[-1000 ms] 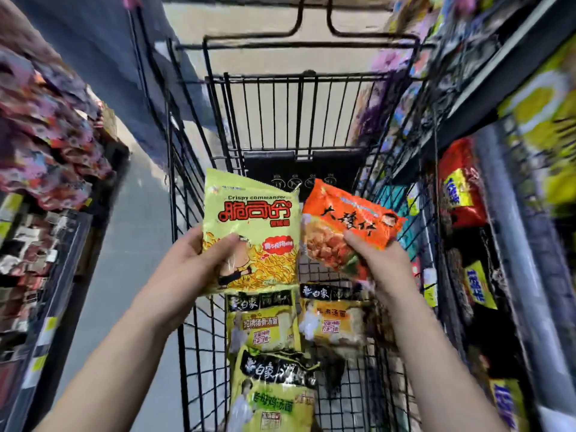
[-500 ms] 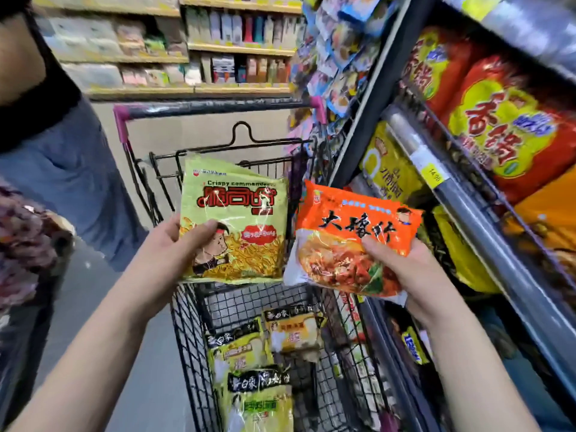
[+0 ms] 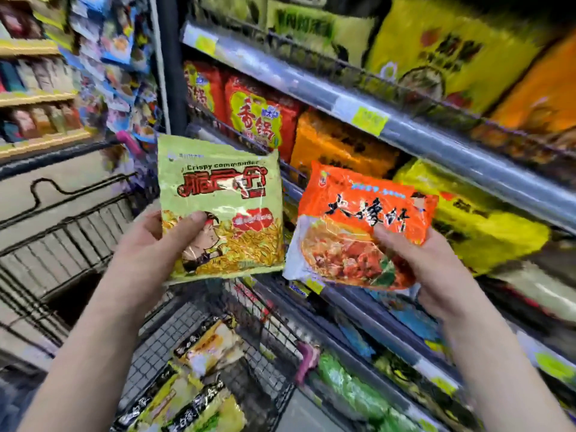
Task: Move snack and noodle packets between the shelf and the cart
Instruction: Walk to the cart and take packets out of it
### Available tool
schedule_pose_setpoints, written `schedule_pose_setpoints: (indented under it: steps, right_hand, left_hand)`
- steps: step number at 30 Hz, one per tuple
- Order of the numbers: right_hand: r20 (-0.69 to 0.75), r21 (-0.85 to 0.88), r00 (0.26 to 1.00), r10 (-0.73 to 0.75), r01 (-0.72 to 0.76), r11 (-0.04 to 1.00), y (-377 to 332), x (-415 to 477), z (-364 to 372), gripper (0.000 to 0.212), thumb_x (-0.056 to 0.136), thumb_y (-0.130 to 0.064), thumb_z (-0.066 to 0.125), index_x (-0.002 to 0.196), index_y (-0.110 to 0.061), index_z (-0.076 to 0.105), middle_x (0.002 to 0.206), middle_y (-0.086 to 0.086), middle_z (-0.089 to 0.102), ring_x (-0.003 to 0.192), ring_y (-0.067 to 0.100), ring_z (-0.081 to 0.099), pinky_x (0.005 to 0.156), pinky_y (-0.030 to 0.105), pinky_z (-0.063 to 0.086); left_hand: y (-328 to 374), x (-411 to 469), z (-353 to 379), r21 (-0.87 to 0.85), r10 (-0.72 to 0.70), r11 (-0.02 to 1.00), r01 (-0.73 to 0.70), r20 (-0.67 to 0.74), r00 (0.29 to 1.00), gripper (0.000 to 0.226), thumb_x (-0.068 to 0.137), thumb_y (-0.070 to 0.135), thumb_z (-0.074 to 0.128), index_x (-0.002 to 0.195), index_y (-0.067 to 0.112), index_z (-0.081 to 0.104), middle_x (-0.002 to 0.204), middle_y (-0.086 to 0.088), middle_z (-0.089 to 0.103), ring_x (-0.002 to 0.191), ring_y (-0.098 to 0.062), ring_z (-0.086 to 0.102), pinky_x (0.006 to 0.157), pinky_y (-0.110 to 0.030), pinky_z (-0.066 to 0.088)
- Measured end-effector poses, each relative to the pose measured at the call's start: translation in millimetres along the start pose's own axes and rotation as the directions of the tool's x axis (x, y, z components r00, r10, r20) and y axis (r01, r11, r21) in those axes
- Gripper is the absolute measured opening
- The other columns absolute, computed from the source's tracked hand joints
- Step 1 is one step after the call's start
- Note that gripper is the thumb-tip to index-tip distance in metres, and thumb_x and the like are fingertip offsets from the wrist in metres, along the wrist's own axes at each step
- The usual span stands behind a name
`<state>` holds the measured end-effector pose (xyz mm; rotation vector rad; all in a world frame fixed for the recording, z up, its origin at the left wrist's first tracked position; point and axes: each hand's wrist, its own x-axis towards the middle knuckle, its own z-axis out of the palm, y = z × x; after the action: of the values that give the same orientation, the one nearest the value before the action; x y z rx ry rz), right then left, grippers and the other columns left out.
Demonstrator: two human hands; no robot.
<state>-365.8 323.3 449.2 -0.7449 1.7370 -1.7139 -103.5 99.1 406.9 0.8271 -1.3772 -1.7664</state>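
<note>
Over the wire cart (image 3: 93,232), seen from the head camera, the left hand (image 3: 149,244) grips a green crispy noodle snack packet (image 3: 221,210) by its lower left corner, thumb across the front and the other fingers closed behind it, while the right hand (image 3: 436,269) pinches an orange noodle packet (image 3: 358,232) along its right edge, thumb on the face, fingers wrapped underneath. Both packets are held upright in the air, close side by side, between the cart and the shelf (image 3: 405,132) to the right, whose rows hold red, orange and yellow packets (image 3: 255,120). More noodle packets (image 3: 205,347) lie on the cart floor below. Judging by the lift toward the shelf, these two look bound for shelving. To do it well, match each packet to its own row, the orange one likely belonging beside like colours, slide it in flat above the front rail rather than crushing the brittle noodles, and place one hand's load at a time so neither grip slips
</note>
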Motion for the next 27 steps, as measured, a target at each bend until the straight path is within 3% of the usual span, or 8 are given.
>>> schedule_pose_setpoints:
  steps: [5, 8, 10, 12, 15, 18, 22, 27]
  right_hand:
    - [-0.127, 0.006, 0.985, -0.114, 0.116, 0.993, -29, -57, -53, 0.071, 0.040, -0.058, 0.101, 0.103, -0.031, 0.082, 0.108, 0.006, 0.081, 0.093, 0.022, 0.079, 0.073, 0.033, 0.063]
    - [-0.219, -0.025, 0.963, -0.157, 0.155, 0.988, -47, -102, -91, 0.084, 0.044, -0.059, 0.101, 0.114, -0.019, 0.078, 0.115, 0.008, 0.079, 0.101, 0.025, 0.078, 0.079, 0.033, 0.063]
    - [-0.254, -0.043, 0.949, -0.187, 0.183, 0.982, -60, -133, -115, 0.082, 0.045, -0.059, 0.100, 0.114, -0.021, 0.078, 0.115, 0.008, 0.079, 0.103, 0.026, 0.077, 0.083, 0.037, 0.063]
    - [-0.296, -0.068, 0.929, -0.223, 0.213, 0.975, -73, -168, -141, 0.072, 0.045, -0.056, 0.100, 0.107, -0.025, 0.081, 0.110, 0.007, 0.081, 0.096, 0.023, 0.079, 0.075, 0.034, 0.064]
    - [-0.353, -0.073, 0.904, -0.243, 0.233, 0.970, -87, -225, -184, 0.052, 0.058, -0.038, 0.096, 0.104, -0.022, 0.079, 0.100, 0.005, 0.082, 0.082, 0.020, 0.080, 0.059, 0.030, 0.062]
    - [-0.412, -0.082, 0.871, -0.269, 0.258, 0.963, -99, -286, -225, 0.044, 0.066, -0.031, 0.089, 0.107, -0.022, 0.074, 0.100, 0.004, 0.082, 0.081, 0.020, 0.081, 0.057, 0.031, 0.062]
    - [-0.463, -0.145, 0.821, -0.336, 0.304, 0.942, -114, -366, -273, 0.066, 0.046, -0.050, 0.101, 0.104, -0.029, 0.079, 0.102, 0.003, 0.082, 0.085, 0.019, 0.080, 0.061, 0.030, 0.063]
    - [-0.527, -0.209, 0.751, -0.398, 0.339, 0.917, -137, -460, -325, 0.050, 0.048, -0.057, 0.099, 0.091, -0.043, 0.080, 0.097, -0.002, 0.082, 0.080, 0.016, 0.080, 0.055, 0.029, 0.061]
  left_hand:
    - [26, -26, 58, 0.041, 0.112, 0.992, -0.121, 0.180, 0.977, 0.014, 0.074, 0.042, 0.074, 0.088, 0.043, 0.078, 0.092, 0.002, 0.082, 0.072, -0.010, 0.078, 0.060, -0.021, 0.059]
    - [43, -52, 96, 0.016, 0.180, 0.982, -0.190, 0.246, 0.952, 0.018, 0.074, 0.038, 0.073, 0.090, 0.044, 0.078, 0.091, 0.004, 0.082, 0.073, -0.008, 0.077, 0.072, -0.034, 0.057]
    - [50, -70, 121, -0.024, 0.225, 0.973, -0.229, 0.296, 0.928, 0.019, 0.075, 0.034, 0.077, 0.094, 0.039, 0.079, 0.094, 0.002, 0.082, 0.075, -0.010, 0.077, 0.084, -0.040, 0.056]
    - [55, -91, 145, -0.052, 0.253, 0.966, -0.252, 0.376, 0.891, 0.029, 0.073, 0.040, 0.085, 0.101, 0.036, 0.078, 0.102, -0.002, 0.081, 0.084, -0.015, 0.078, 0.091, -0.045, 0.055]
    - [63, -131, 183, -0.069, 0.253, 0.965, -0.252, 0.488, 0.835, 0.063, 0.052, 0.063, 0.093, 0.107, 0.039, 0.076, 0.112, -0.002, 0.080, 0.096, -0.020, 0.078, 0.091, -0.046, 0.054]
    - [67, -174, 224, -0.091, 0.271, 0.960, -0.266, 0.552, 0.789, 0.069, 0.046, 0.068, 0.093, 0.108, 0.042, 0.076, 0.112, -0.001, 0.080, 0.098, -0.020, 0.078, 0.087, -0.044, 0.056]
    - [69, -235, 285, -0.130, 0.290, 0.954, -0.269, 0.617, 0.731, 0.069, 0.040, 0.068, 0.094, 0.102, 0.044, 0.077, 0.107, 0.002, 0.081, 0.091, -0.016, 0.079, 0.066, -0.027, 0.062]
    - [74, -307, 354, -0.188, 0.321, 0.945, -0.269, 0.695, 0.643, 0.063, 0.047, 0.065, 0.093, 0.103, 0.040, 0.078, 0.103, 0.001, 0.081, 0.089, -0.014, 0.079, 0.068, -0.023, 0.061]
